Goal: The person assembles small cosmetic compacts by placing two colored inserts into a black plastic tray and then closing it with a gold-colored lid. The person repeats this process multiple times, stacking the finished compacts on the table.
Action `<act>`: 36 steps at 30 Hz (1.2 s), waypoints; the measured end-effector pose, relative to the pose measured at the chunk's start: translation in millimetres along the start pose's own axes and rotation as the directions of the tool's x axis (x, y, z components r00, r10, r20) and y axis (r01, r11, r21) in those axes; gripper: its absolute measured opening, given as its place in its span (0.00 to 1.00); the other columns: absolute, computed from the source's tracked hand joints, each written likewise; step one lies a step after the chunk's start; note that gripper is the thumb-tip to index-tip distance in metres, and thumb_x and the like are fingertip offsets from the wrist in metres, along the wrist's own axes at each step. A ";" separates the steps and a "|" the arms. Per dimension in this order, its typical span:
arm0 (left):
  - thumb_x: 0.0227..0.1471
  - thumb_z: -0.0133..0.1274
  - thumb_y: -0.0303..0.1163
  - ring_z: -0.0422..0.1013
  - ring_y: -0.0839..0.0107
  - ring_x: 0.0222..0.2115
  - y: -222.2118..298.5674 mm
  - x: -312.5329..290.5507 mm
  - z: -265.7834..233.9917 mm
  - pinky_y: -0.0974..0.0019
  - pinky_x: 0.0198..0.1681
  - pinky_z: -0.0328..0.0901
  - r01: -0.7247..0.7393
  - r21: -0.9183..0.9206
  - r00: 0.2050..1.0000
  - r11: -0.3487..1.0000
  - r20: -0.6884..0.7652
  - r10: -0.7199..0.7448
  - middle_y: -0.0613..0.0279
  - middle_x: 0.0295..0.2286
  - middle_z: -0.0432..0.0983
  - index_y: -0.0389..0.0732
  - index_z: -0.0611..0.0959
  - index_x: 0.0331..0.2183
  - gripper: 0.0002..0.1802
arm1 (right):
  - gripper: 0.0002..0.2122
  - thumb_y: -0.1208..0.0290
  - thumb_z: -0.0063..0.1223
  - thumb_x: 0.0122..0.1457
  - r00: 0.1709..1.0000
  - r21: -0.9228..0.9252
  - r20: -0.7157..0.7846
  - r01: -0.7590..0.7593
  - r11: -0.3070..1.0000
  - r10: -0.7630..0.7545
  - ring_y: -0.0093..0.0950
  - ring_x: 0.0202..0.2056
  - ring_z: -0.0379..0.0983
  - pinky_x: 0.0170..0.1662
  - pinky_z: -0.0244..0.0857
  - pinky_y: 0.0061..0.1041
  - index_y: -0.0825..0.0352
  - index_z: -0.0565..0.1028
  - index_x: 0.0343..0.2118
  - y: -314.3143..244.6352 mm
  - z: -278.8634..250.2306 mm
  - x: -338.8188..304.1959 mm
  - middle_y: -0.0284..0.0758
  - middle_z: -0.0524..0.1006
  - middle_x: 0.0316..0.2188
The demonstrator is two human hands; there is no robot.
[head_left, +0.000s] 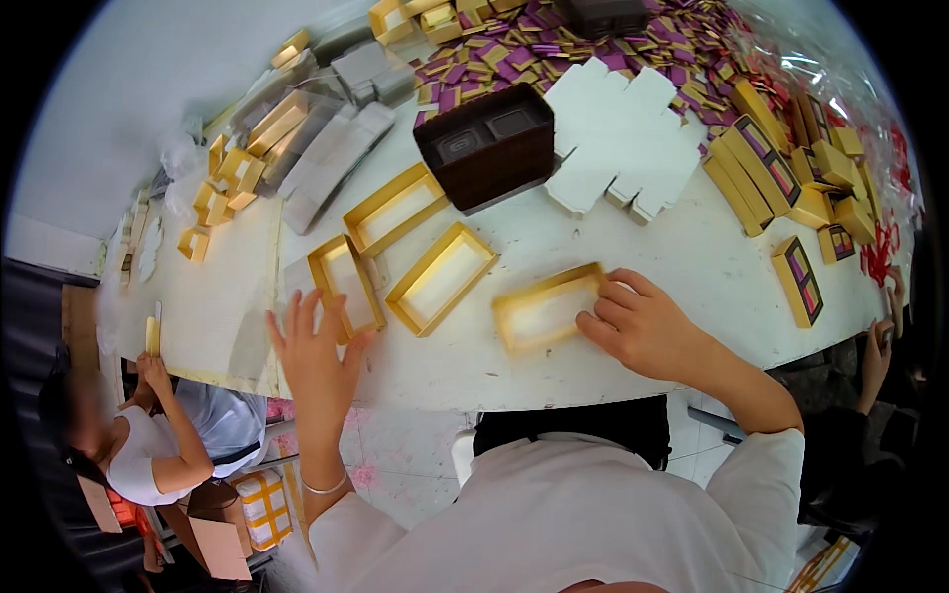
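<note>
My right hand [643,326] pinches the right end of a rectangular gold card frame [542,284] just over the white table; the frame is slightly blurred. My left hand [318,346] is open with fingers spread, at the lower end of another gold frame [367,282]; whether it touches it I cannot tell. Two more gold frames [466,288] lie between my hands and a little farther off. Beyond them stands a block of nested dark brown plastic trays [494,148]. Flat white carton blanks [623,138] lie stacked to its right.
Small purple and gold packets [514,49] are heaped at the back. Gold boxes with windows [756,173] pile up at right, with one box [798,282] nearer. Gold pieces and clear sleeves [336,158] lie back left. A co-worker [158,445] sits left; another's hands [876,356] are at right.
</note>
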State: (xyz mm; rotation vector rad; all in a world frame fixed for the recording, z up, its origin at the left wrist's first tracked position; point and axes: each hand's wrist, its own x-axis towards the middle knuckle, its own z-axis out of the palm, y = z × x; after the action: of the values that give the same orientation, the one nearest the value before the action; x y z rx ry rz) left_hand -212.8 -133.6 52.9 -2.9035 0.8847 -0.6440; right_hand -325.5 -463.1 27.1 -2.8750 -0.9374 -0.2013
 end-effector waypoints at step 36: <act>0.36 0.65 0.38 0.66 0.56 0.40 148.6 64.4 60.7 0.60 0.41 0.63 -0.264 -0.905 0.832 0.334 -0.039 0.553 0.55 0.42 0.66 0.44 0.65 0.54 0.43 | 0.17 0.59 0.53 0.53 0.405 0.620 0.617 -0.778 -0.100 0.674 0.22 0.34 0.68 0.35 0.62 0.20 0.68 0.72 0.40 50.2 -32.0 -39.1 0.34 0.72 0.36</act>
State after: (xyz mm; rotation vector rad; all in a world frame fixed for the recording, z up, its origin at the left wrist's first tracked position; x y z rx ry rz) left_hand -218.3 -297.8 -1.2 -3.0411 2.4160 0.4907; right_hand -330.0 -530.6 49.3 -1.8487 0.6458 0.4535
